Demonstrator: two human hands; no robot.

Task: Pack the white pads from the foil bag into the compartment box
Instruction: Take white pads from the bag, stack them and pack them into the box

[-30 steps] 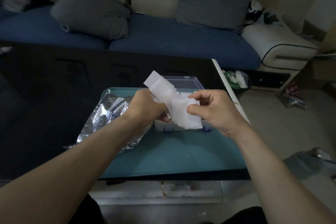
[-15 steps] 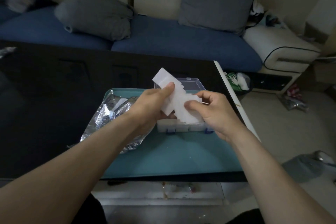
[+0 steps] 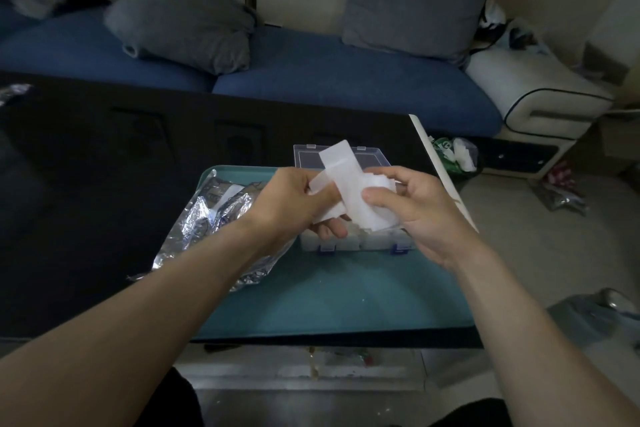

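Head view: the teal tray carries the foil bag at 9 o'clock and the open compartment box, holding white pieces. Above the box, left hand and right hand both pinch the white pads. No readable writing.

White pads, shiny silver foil bag, teal tray, black surface, clear box with blue clasps.
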